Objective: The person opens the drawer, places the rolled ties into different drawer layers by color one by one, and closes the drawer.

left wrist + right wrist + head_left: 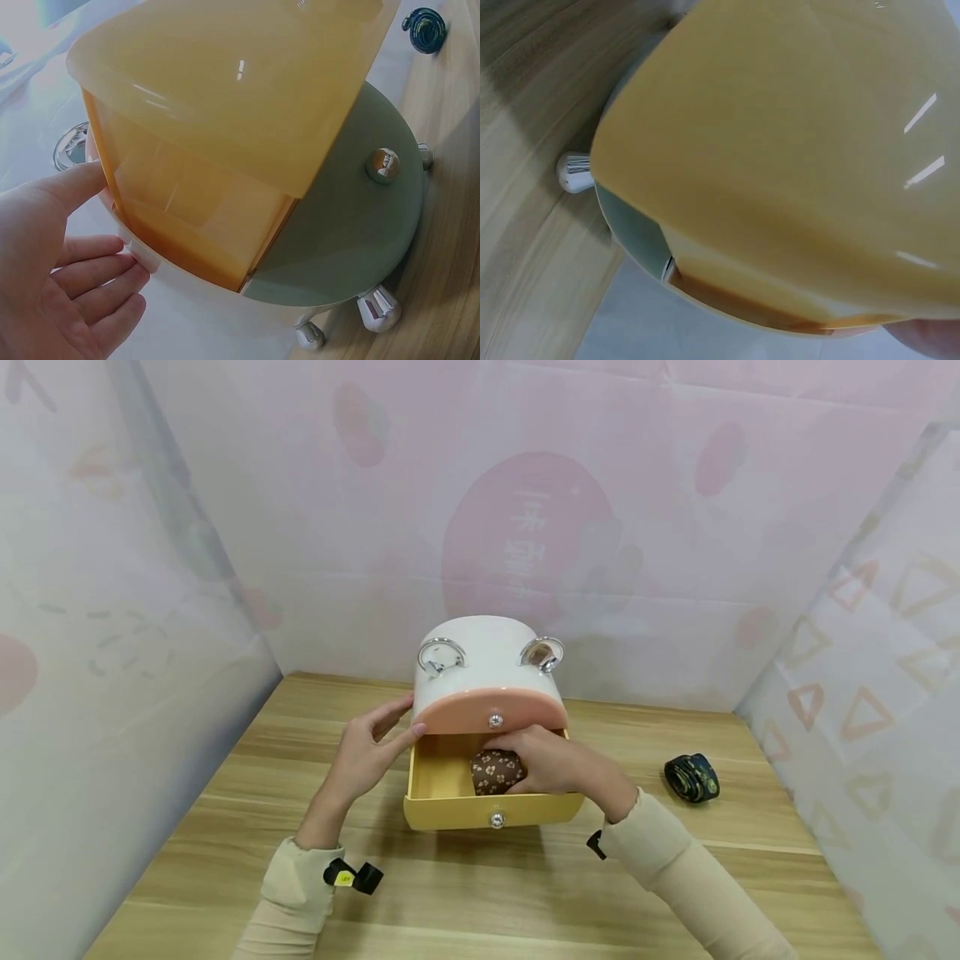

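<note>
A small white drawer cabinet [487,652] with a pink top drawer front [465,710] stands on the wooden table [480,893]. Its yellow drawer [442,810] is pulled out toward me. My right hand [540,760] reaches into that drawer and grips a brown flower-patterned fabric roll [495,771]. My left hand [382,739] rests with straight fingers against the cabinet's left side. In the left wrist view the left hand [67,262] lies beside the yellow drawer [225,112], thumb against the cabinet. The right wrist view shows mostly the drawer's underside [795,150].
A dark patterned fabric roll [690,778] lies on the table to the right of the cabinet, also seen as the dark roll [425,28]. A green bottom drawer front [352,232] carries a silver knob [382,165]. Pale patterned walls enclose the table on three sides.
</note>
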The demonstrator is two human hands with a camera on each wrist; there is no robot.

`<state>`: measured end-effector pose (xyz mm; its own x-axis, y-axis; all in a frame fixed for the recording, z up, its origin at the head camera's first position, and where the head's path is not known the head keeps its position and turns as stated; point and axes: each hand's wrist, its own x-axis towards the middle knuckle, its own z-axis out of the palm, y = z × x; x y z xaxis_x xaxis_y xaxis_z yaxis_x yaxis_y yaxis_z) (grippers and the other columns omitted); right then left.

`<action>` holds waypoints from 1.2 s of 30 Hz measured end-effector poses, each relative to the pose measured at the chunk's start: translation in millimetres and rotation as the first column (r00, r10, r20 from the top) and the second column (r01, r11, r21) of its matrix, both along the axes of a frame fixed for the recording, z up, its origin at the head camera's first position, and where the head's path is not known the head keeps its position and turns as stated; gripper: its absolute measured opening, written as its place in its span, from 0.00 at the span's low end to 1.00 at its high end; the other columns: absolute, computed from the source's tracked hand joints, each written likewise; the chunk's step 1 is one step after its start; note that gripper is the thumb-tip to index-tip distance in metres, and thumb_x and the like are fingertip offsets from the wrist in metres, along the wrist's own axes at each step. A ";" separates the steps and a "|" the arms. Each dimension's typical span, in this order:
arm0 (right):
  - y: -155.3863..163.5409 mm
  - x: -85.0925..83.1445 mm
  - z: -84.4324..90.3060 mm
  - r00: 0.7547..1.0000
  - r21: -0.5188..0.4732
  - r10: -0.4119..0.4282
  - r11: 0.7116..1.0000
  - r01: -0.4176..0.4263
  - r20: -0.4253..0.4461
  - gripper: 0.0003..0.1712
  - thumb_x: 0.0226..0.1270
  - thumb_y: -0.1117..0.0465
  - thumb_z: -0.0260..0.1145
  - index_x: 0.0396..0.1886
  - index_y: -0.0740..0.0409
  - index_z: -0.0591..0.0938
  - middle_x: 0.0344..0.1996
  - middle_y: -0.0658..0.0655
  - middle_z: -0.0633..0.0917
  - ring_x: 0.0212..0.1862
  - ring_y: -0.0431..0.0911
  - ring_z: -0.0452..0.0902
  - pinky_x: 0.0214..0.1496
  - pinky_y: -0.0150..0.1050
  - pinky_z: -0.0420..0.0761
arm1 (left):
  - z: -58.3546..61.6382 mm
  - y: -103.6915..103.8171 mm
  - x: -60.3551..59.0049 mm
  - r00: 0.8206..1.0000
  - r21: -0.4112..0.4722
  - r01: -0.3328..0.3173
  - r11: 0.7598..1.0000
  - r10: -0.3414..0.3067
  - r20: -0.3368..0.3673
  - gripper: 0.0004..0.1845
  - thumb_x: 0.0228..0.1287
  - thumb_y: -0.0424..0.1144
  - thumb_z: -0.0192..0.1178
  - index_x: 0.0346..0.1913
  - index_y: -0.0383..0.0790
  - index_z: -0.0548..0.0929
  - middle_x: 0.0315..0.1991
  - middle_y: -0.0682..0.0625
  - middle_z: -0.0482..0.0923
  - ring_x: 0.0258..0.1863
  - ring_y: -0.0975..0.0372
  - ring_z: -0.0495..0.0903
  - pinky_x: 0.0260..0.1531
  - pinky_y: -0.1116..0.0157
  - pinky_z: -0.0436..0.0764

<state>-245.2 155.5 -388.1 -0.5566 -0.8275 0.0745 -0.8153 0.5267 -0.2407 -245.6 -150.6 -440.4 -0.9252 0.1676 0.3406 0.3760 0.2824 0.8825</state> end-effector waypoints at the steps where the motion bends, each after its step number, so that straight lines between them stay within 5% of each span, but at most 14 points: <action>1: 0.2 -0.2 0.0 1.000 0.003 -0.002 1.000 0.002 0.001 0.33 0.55 0.52 0.86 0.59 0.55 0.85 0.52 0.50 0.89 0.55 0.43 0.85 0.63 0.41 0.86 | -0.2 0.2 -0.1 1.000 0.001 -0.001 1.000 0.001 0.000 0.29 0.72 0.49 0.71 0.71 0.44 0.80 0.72 0.45 0.78 0.75 0.48 0.74 0.77 0.50 0.73; 16: 14.7 4.8 10.7 0.999 0.029 -0.011 1.000 0.012 -0.032 0.34 0.55 0.54 0.86 0.60 0.60 0.84 0.52 0.53 0.89 0.54 0.45 0.86 0.63 0.43 0.87 | -1.3 1.9 -4.1 1.000 0.002 0.010 1.000 -0.010 -0.008 0.29 0.72 0.49 0.70 0.71 0.45 0.80 0.72 0.47 0.78 0.76 0.49 0.74 0.77 0.50 0.73; 26: 31.8 20.7 34.6 0.991 0.028 -0.125 0.992 0.124 0.036 0.35 0.63 0.52 0.81 0.66 0.62 0.83 0.62 0.57 0.87 0.65 0.52 0.82 0.71 0.51 0.83 | -2.2 -0.7 -4.8 1.000 0.001 0.007 1.000 -0.007 -0.013 0.28 0.72 0.48 0.70 0.72 0.45 0.80 0.73 0.47 0.78 0.76 0.50 0.74 0.77 0.51 0.73; 31: 42.8 30.1 44.2 0.979 -0.030 -0.172 0.984 0.176 0.112 0.31 0.68 0.52 0.78 0.66 0.60 0.83 0.59 0.55 0.88 0.53 0.46 0.83 0.58 0.44 0.86 | -2.3 -1.2 -5.7 1.000 -0.002 0.006 1.000 -0.006 -0.011 0.28 0.72 0.49 0.70 0.71 0.46 0.80 0.73 0.47 0.78 0.76 0.49 0.74 0.77 0.51 0.73; 36: 53.9 39.1 48.0 0.977 -0.094 -0.185 0.976 0.195 0.105 0.26 0.72 0.52 0.74 0.65 0.59 0.85 0.58 0.55 0.89 0.56 0.47 0.87 0.57 0.45 0.89 | -1.9 -1.9 -5.8 1.000 -0.004 0.004 1.000 -0.004 -0.009 0.29 0.72 0.49 0.70 0.72 0.45 0.80 0.73 0.46 0.77 0.76 0.48 0.74 0.77 0.50 0.73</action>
<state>-206.0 209.3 -340.1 -0.7117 -0.6963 0.0932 -0.6734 0.6383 -0.3731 -251.4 -152.5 -442.3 -0.9215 0.1729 0.3477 0.3847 0.2845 0.8781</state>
